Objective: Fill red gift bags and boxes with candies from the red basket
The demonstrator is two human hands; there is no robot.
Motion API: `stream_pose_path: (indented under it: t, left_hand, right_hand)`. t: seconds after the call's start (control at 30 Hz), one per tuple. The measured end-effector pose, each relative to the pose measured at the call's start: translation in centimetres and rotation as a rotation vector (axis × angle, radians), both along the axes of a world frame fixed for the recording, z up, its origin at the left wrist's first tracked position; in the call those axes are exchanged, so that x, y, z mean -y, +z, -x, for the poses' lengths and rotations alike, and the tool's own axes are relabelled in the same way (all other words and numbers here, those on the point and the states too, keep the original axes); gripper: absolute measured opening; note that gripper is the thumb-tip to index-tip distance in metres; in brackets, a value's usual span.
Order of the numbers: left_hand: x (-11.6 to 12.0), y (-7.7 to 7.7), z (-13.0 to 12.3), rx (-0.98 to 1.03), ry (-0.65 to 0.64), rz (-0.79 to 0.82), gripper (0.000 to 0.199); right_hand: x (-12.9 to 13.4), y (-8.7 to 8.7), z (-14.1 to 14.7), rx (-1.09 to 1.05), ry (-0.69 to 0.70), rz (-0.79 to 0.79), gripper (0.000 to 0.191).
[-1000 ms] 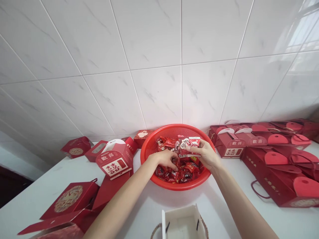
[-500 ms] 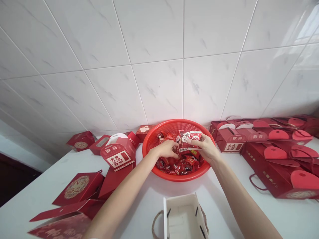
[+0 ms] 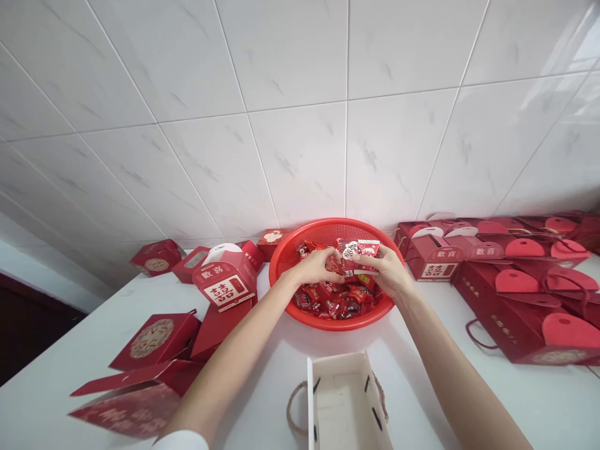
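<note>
A red plastic basket [image 3: 276,262] holds a heap of candies [image 3: 335,301] in shiny red wrappers. Over the heap, my right hand [image 3: 390,270] pinches a few red candy packets [image 3: 359,253] with white print, side by side. Close to them on the left, my left hand [image 3: 319,265] curls its fingers around a red wrapped candy [image 3: 334,265], partly hidden by the fingers. In front of the basket stands an open box [image 3: 337,390] with a white inside and rope handles; its bottom is bare.
Red gift boxes [image 3: 225,278] lie and stand on the white table [image 3: 267,375] at the left. More closed red boxes [image 3: 515,312] fill the right side in rows. A white tiled wall [image 3: 300,162] rises behind the basket.
My left hand has come up from the candy heap with a red candy, towards the packets in my right hand. My right hand keeps its hold. The view has shifted slightly.
</note>
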State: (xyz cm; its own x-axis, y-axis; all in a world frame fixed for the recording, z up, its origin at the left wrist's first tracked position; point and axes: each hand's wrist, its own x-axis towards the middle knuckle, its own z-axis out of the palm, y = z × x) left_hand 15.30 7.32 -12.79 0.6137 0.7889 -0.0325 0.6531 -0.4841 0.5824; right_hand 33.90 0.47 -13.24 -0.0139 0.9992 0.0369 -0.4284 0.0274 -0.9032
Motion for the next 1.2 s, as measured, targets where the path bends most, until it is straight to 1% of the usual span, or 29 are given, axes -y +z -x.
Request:
stream_pose_path:
  t: [0.07, 0.2, 0.27, 0.33, 0.4, 0.43, 0.47, 0.5, 0.53, 0.63, 0.7, 0.87, 0.97, 1.1, 1.2]
  left_hand:
    - [0.0, 0.0, 0.1, 0.019, 0.024, -0.014, 0.048]
    - [-0.1, -0.3, 0.2, 0.045, 0.092, -0.061, 0.034]
    - [-0.2, -0.4, 0.2, 0.075, 0.142, -0.095, 0.031]
    - [-0.4, -0.4, 0.1, 0.155, 0.233, -0.203, 0.032]
    - [-0.6, -0.2, 0.1, 0.23, 0.346, -0.356, 0.033]
    - [-0.7, -0.1, 0.0, 0.242, 0.384, -0.414, 0.03]
    - [-0.7, 0.0, 0.0, 0.232, 0.39, -0.439, 0.026]
    - [-0.7, 0.1, 0.0, 0.203, 0.359, -0.424, 0.021]
    - [-0.6, 0.2, 0.0, 0.159, 0.299, -0.377, 0.018]
    - [-0.2, 0.2, 0.1, -0.047, 0.06, -0.128, 0.023]
    - [-0.1, 0.1, 0.3, -0.182, -0.031, 0.026, 0.027]
    - [0.0, -0.2, 0.5, -0.413, -0.09, 0.208, 0.032]
    - [0.0, -0.1, 0.4, -0.506, -0.143, 0.307, 0.038]
    - [0.3, 0.3, 0.4, -0.571, -0.225, 0.446, 0.049]
    - [0.3, 0.2, 0.5, -0.554, -0.261, 0.524, 0.06]
  right_hand:
    - [0.1, 0.1, 0.0, -0.005, -0.014, 0.007, 0.037]
    - [0.2, 0.3, 0.1, -0.013, -0.033, 0.032, 0.038]
    - [0.2, 0.3, 0.1, -0.015, -0.042, 0.037, 0.038]
    - [0.2, 0.4, 0.1, -0.016, -0.05, 0.049, 0.038]
    - [0.2, 0.5, 0.1, -0.016, -0.06, 0.063, 0.039]
    - [0.2, 0.5, 0.1, -0.016, -0.065, 0.07, 0.039]
    - [0.2, 0.6, 0.1, -0.015, -0.069, 0.073, 0.039]
    - [0.2, 0.6, 0.1, -0.012, -0.07, 0.073, 0.039]
    - [0.2, 0.6, 0.1, -0.007, -0.068, 0.069, 0.038]
    - [0.2, 0.5, 0.1, 0.009, -0.058, 0.055, 0.036]
    - [0.2, 0.3, 0.0, 0.018, -0.054, 0.05, 0.037]
    - [0.0, 0.0, -0.2, 0.034, -0.025, 0.039, 0.037]
    - [0.0, -0.1, -0.1, 0.041, -0.034, 0.034, 0.038]
    - [0.0, 0.0, -0.1, 0.058, -0.053, 0.045, 0.04]
    - [0.1, 0.1, 0.0, 0.07, -0.055, 0.047, 0.041]
